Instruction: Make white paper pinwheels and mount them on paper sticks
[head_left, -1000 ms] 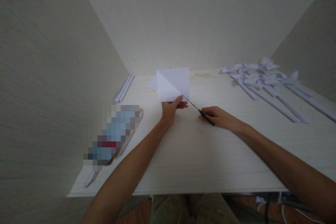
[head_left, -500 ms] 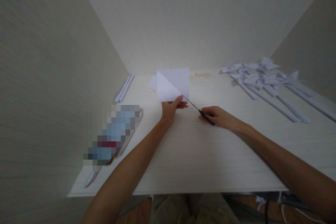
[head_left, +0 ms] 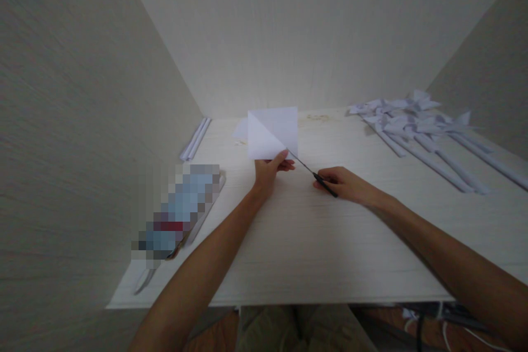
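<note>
A white sheet of paper [head_left: 274, 126], its lower left part folded over along a diagonal, is raised slightly above the table. My left hand [head_left: 267, 171] pinches its lower edge, thumb on top and fingers underneath. From the right, my right hand [head_left: 336, 181] grips a slim black-handled tool [head_left: 325, 185] whose long thin shaft reaches up and left. The shaft's tip meets the paper at the diagonal fold, right by my left thumb. Whether the tool is a knife or scissors I cannot tell.
Rolled paper sticks with crumpled paper tops [head_left: 416, 121] lie at the right. Paper tubes [head_left: 196, 138] rest against the left wall, and a blurred-out bluish object [head_left: 181, 209] lies nearer. Another paper piece [head_left: 240, 128] sits behind the sheet. Walls enclose the white table [head_left: 289, 253].
Hardly anything differs. The paper's left edge has shifted very slightly right; both hands and the black-handled tool stay in place.
</note>
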The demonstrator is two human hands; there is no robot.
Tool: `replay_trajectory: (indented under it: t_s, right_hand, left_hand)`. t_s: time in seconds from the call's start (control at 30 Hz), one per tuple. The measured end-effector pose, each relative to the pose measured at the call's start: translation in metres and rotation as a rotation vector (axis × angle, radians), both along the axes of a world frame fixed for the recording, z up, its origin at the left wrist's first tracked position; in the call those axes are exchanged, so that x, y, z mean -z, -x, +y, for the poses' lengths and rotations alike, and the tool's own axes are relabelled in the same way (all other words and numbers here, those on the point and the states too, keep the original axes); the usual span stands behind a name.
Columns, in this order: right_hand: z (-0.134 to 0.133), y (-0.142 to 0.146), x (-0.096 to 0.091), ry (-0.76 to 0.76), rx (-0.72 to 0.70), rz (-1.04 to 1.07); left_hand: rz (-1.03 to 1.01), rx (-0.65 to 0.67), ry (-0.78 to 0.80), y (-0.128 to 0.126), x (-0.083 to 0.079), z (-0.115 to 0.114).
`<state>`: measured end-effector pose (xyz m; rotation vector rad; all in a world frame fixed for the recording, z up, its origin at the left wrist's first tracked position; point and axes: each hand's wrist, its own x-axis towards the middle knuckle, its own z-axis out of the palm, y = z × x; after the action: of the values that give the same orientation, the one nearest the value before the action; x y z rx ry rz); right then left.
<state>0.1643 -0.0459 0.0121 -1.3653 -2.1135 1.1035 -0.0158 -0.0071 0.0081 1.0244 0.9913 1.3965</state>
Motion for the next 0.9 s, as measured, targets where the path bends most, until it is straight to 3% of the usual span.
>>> replay_trajectory:
  t_s: [0.9]
  right_hand:
    - [0.0009, -0.0010, 0.0049, 0.014, -0.001, 0.033]
  left_hand:
    - [0.019, 0.010, 0.016, 0.0010, 0.0004, 0.0004]
